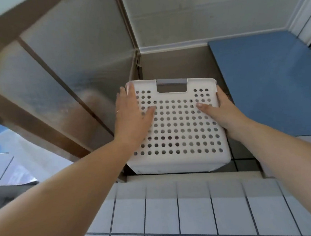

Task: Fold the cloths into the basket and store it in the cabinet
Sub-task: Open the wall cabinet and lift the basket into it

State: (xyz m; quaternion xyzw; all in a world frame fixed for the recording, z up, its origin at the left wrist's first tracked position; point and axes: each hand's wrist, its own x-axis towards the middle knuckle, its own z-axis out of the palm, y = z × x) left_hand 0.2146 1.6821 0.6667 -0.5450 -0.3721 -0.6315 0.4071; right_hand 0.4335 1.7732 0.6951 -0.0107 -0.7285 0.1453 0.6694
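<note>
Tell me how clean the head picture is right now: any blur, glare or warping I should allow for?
Head view: the white perforated basket and both hands, left and right, read fairly sharp; the frosted cabinet door at left is smeared and hazy; wide-angle warping bends the tiled wall and forearms near the edges; light is soft and even, without hard glare.
</note>
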